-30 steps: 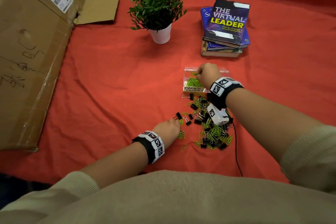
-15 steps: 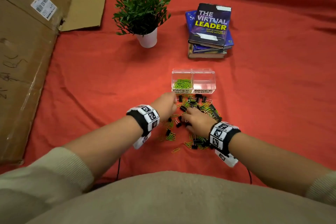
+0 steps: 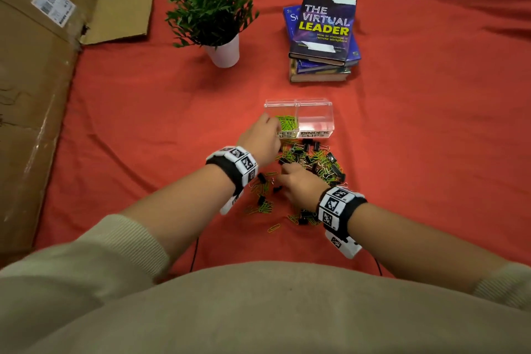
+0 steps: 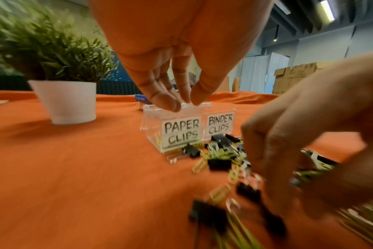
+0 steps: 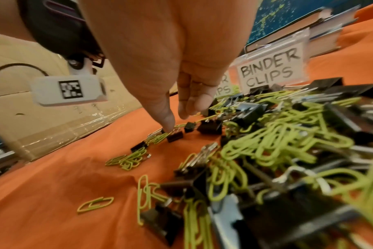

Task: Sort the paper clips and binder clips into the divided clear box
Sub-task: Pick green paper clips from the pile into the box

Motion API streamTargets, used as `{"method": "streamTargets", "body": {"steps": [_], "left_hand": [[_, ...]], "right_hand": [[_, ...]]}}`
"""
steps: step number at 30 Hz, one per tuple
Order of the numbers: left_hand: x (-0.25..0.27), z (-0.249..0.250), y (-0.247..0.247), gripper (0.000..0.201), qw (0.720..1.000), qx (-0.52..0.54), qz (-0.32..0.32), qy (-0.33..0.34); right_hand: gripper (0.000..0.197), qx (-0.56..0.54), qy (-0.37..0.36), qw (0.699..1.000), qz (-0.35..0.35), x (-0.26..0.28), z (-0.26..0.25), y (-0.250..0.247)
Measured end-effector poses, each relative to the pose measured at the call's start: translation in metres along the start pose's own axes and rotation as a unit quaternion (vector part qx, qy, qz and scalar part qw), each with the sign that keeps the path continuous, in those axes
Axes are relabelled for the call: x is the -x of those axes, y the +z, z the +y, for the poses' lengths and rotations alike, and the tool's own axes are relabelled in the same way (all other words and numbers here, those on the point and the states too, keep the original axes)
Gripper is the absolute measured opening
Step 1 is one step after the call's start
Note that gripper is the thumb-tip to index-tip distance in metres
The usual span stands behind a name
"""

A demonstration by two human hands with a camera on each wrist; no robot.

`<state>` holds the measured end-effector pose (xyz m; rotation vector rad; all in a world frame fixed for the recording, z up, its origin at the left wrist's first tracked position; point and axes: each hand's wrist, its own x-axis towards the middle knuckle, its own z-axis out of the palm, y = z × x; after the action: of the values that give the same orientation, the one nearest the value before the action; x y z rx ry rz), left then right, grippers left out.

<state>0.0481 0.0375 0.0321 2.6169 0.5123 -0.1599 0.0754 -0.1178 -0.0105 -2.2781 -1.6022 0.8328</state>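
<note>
The clear divided box stands on the red cloth. Its left half, labelled PAPER CLIPS, holds green paper clips; the BINDER CLIPS half looks empty. My left hand hovers over the paper-clip half, fingertips drawn together just above the rim; no clip shows between them. Just in front of the box lies a mixed pile of green paper clips and black binder clips. My right hand reaches down at the pile's left edge, forefinger tip on a small clip, thumb apart from it.
A potted plant stands at the back, with a stack of books to its right behind the box. A large cardboard box fills the left side. Loose clips are scattered on the cloth between my wrists.
My left hand rose from the pile's left edge to the paper-clip compartment. The right hand, at the box a second ago, came back to the pile and stays there.
</note>
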Motion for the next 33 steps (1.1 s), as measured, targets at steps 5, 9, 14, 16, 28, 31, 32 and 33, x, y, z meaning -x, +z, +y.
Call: {"method": "streamTargets", "body": {"steps": [5,9,14,16,28,31,32,33], "left_hand": [[0.066,-0.034,0.024,0.013,0.988,-0.015,-0.122,-0.097],[0.1,-0.053,0.048,0.016,0.981,-0.012,-0.158,-0.114],[0.117,-0.059,0.064,0.025,0.988,-0.004,-0.128,-0.088],[0.119,-0.058,0.066,0.027,0.988,-0.03,-0.128,-0.075],[0.122,-0.048,0.072,0.027,0.982,-0.126,-0.136,-0.028],[0.118,-0.05,0.067,0.024,0.981,-0.111,-0.155,-0.019],[0.115,-0.052,0.065,0.022,0.984,-0.087,-0.156,-0.024],[0.113,-0.055,0.064,0.021,0.987,-0.057,-0.149,-0.036]], "right_hand": [[0.024,0.026,0.028,0.999,-0.028,-0.009,-0.008,0.004],[0.021,0.007,0.044,0.999,-0.002,-0.016,-0.007,0.001],[0.029,-0.008,-0.035,0.998,-0.057,-0.019,-0.032,0.015],[0.027,-0.011,-0.022,0.998,-0.056,-0.02,-0.032,0.018],[0.02,0.003,0.025,1.0,-0.006,-0.006,-0.021,0.011],[0.028,0.049,-0.026,0.997,-0.059,-0.006,-0.037,0.025],[0.031,0.064,-0.025,0.995,-0.066,-0.005,-0.039,0.028],[0.032,0.068,-0.02,0.995,-0.064,-0.005,-0.04,0.03]]}}
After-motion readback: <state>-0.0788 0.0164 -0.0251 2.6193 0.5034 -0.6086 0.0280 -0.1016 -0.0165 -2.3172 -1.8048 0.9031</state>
